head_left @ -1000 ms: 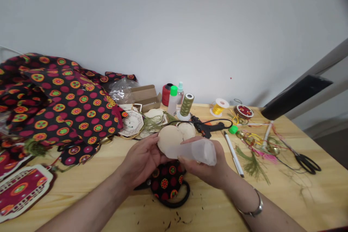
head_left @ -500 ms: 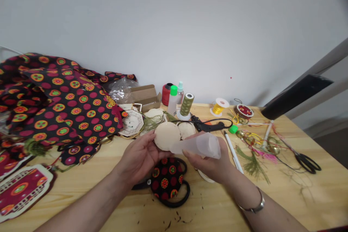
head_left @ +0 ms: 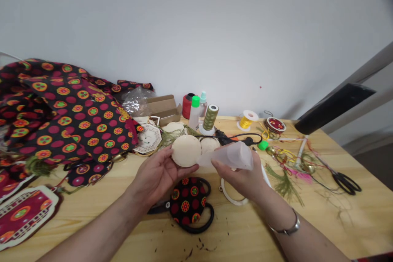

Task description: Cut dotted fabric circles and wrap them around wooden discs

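Round disc (head_left: pixel 186 151), pale wood-looking thing, is pinched in the left hand (head_left: pixel 156 176) w/ thumb on the face and fingers behind, held up over the table (head_left: pixel 307 221) abt center of view. Right hand (head_left: pixel 242 178) is wrapped around a translucent squeeze bottle (head_left: pixel 229 156), nozzle tipped toward 9 o'clock and touching or nearly touching the disc's right edge, can't tell which tbh.

Stuff around: dotted fabric circle w/ black handles (head_left: pixel 190 204) sits at 6 o'clock right below the hands, a white ring (head_left: pixel 233 196) lies just under the right hand. Glue gun (head_left: pixel 233 141) at 12, thread spools (head_left: pixel 210 118) behind it, scissors (head_left: pixel 345 182) way off at 3, big pile of patterned cloth (head_left: pixel 67 114) at 9–10.

What could go sideways imo: the bottle's lying pretty flat, so a hard squeeze could dump too much and it'd run off the rim onto the fingers or drip down on the fabric piece directly underneath. Also the disc is only held by one edge, so pushing the nozzle against it could tilt it or pop it out of the pinch.
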